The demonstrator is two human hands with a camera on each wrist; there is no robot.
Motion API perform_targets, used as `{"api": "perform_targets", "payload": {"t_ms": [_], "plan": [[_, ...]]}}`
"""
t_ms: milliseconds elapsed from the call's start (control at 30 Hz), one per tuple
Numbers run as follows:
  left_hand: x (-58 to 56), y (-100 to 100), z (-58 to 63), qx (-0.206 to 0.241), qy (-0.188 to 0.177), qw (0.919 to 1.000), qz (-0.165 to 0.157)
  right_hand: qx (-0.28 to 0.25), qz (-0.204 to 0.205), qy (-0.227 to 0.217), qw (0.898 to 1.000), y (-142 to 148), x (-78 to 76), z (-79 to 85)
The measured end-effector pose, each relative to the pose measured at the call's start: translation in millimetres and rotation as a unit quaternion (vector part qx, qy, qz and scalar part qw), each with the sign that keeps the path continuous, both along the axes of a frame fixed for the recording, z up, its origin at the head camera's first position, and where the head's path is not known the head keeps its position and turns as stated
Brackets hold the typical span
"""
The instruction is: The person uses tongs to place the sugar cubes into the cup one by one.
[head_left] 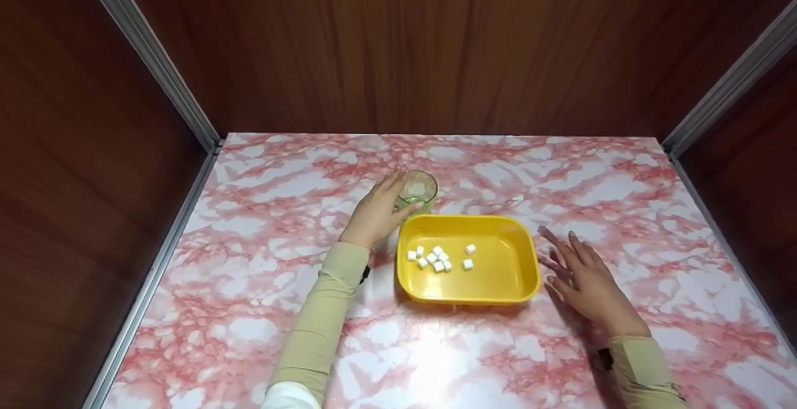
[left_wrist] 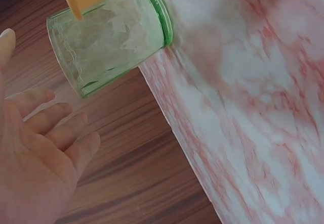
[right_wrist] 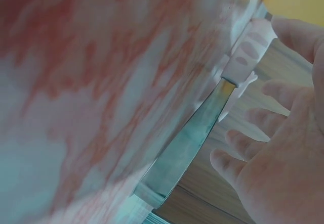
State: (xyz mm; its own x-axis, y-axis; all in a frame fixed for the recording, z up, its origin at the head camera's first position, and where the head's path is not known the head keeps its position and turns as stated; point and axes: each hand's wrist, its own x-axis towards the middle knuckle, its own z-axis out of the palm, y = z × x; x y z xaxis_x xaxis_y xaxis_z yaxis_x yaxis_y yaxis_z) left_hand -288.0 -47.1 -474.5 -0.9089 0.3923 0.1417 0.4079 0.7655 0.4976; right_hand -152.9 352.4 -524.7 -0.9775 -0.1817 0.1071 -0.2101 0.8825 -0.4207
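Note:
A clear green glass (head_left: 419, 186) stands just behind the yellow tub (head_left: 473, 297). My left hand (head_left: 373, 211) is at the glass's left side, thumb and fingers spread. In the left wrist view a gap shows between those fingers and the glass (left_wrist: 111, 39). Several white cubes (head_left: 438, 266) lie inside the tub, mostly toward its left. To the right of the tub, my right hand (head_left: 591, 286) hovers with loosely extended fingers. Below it lies what looks like a pair of tongs (right_wrist: 185, 145), with metal arms and pink slotted tips; the hand hides much of it in the head view.
The table (head_left: 280, 222) has a pink and white marbled top. Dark wood-look panels (head_left: 436, 48) rise behind it and at both sides, with metal strips (head_left: 155, 48) at the corners. A small white speck (head_left: 517, 198) lies behind the tub.

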Motion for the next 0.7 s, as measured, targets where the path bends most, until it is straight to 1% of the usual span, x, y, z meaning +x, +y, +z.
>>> {"api": "perform_targets", "payload": {"t_ms": [233,367,467,600,700], "plan": [[-1.3,4.8,0.0,0.003,-0.008,0.9999,-0.007,0.002,-0.016,-0.019,1.000,0.2,0.4,-0.3],[-0.3,5.9,-1.2,-0.001,-0.010,0.9999,-0.009,0.013,-0.016,-0.010,1.000,-0.7,1.3,-1.9],[-0.2,7.3,-0.3,0.004,-0.018,0.9998,-0.011,0.016,-0.012,-0.005,1.000,-1.0,2.2,-2.4],[-1.5,9.3,1.3,0.011,-0.026,0.9995,-0.013,0.015,-0.010,-0.003,1.000,-0.8,3.1,-2.3],[-3.7,10.7,1.5,0.009,-0.024,0.9996,-0.014,0.017,-0.011,-0.004,1.000,-0.5,2.7,-1.7]]}}
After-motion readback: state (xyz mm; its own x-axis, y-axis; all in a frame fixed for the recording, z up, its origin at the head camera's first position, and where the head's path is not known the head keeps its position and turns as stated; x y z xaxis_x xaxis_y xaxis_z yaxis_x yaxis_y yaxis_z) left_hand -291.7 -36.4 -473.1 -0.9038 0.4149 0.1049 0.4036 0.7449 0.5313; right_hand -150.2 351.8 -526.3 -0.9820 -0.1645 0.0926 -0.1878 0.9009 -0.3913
